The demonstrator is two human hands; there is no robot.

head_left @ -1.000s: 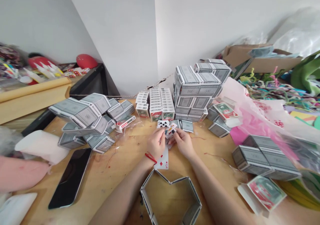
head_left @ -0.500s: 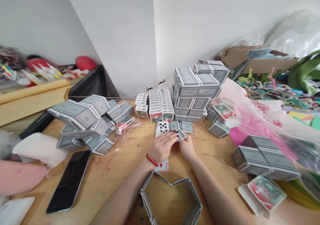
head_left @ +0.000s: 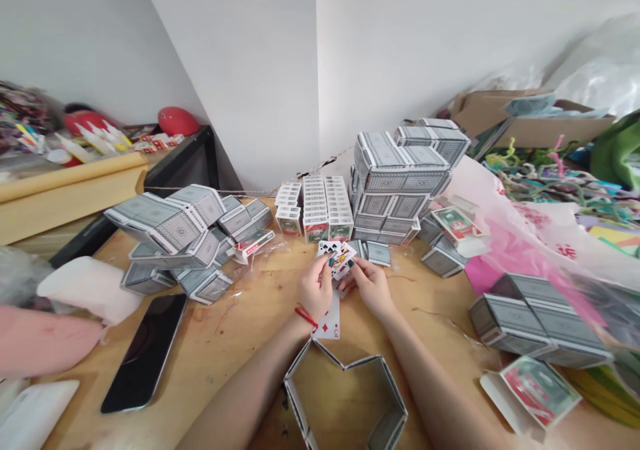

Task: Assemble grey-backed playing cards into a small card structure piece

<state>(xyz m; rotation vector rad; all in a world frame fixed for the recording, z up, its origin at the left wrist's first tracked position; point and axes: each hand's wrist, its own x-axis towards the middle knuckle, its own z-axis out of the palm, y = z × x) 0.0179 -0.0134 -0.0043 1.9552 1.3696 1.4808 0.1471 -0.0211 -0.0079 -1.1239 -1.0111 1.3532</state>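
Between both hands, above the wooden table, a playing card with a picture face is tilted up. My left hand, with a red string bracelet, pinches its left side. The fingers of my right hand close on its right edge. Just behind it, a spades card lies face up, partly covered. A diamonds card lies under my left wrist. Face-down grey-backed cards lie beyond my right hand. Between my forearms stands a heart-shaped ring of folded cards.
Folded-card blocks stand in a tall stack at the back and a leaning pile at left. Card boxes stand in rows between them. A black phone lies left; an opened card box lies right.
The card in my hands has turned from its grey back to its picture face. My left hand has drawn back from lying over it to pinching its side.
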